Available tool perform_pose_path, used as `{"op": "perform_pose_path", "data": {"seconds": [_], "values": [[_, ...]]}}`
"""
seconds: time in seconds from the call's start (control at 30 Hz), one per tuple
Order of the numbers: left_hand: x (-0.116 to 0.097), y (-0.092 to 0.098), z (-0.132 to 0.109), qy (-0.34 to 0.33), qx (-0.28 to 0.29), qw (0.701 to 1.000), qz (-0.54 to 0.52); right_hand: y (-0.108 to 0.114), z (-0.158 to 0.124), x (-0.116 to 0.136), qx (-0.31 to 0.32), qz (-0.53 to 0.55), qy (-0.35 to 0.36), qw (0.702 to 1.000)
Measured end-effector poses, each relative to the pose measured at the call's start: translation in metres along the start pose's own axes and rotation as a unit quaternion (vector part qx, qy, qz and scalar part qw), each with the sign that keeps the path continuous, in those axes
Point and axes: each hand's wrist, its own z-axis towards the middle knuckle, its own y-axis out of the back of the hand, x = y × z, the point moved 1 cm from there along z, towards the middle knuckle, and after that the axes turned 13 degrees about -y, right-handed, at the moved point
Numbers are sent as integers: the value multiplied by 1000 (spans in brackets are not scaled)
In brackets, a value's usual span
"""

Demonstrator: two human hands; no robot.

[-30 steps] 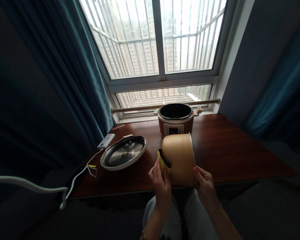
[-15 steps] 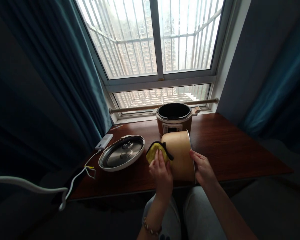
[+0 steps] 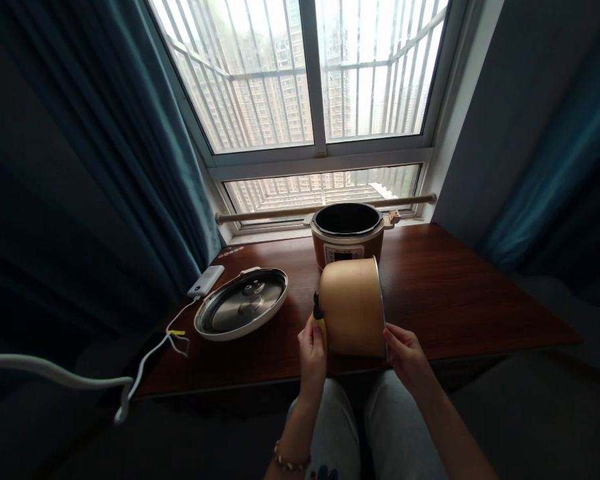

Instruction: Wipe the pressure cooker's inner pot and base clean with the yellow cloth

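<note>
A gold inner pot (image 3: 354, 308) lies tilted on its side above the table's near edge, its rim facing right. My right hand (image 3: 406, 352) pinches that rim at its lower right. Against the pot's base on the left, my left hand (image 3: 312, 347) holds a yellow cleaning cloth (image 3: 320, 325) with a dark border. The cloth is mostly hidden by my fingers and seen edge-on. Just behind the pot stands the electric pressure cooker body (image 3: 347, 237), its dark opening facing up and its front panel partly covered by the pot.
To the left, a cooker lid (image 3: 243, 303) rests with its metal inside facing up. A white power bank (image 3: 206, 281) with a white cable (image 3: 153, 357) lies beyond it on the brown table (image 3: 445, 287). A barred window (image 3: 320, 147) is behind, between blue curtains (image 3: 145, 133).
My left hand has moved with the cloth from the pot's side to its base. My right hand has slid lower along the rim, and the pot has turned slightly.
</note>
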Motion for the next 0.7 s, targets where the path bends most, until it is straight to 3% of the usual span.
{"op": "perform_pose_path", "data": {"seconds": [0.1, 0.17, 0.27, 0.33, 0.43, 0.5, 0.6, 0.7], "values": [[-11, 3, -15, -53, 11, 996, 74, -3, -5, 1, 16, 7, 0, 1000], [-19, 4, -27, -127, 13, 982, 141, -8, -8, 2, 27, 13, -13, 999], [-32, -3, -42, -256, 15, 929, 267, -21, -11, 5, 27, 17, -34, 999], [-39, -12, -47, -319, 51, 888, 327, -31, -10, 8, 19, 20, -38, 999], [-47, -26, -45, -391, 116, 833, 374, -39, -5, 15, -1, 33, -36, 999], [-50, -30, -37, -414, 125, 813, 391, -40, 0, 20, -13, 46, -34, 998], [-47, -25, -20, -369, 83, 842, 385, -37, 7, 24, -14, 57, -36, 998], [-34, -11, -1, -270, 13, 918, 289, -34, 15, 26, -14, 50, -35, 998]]}}
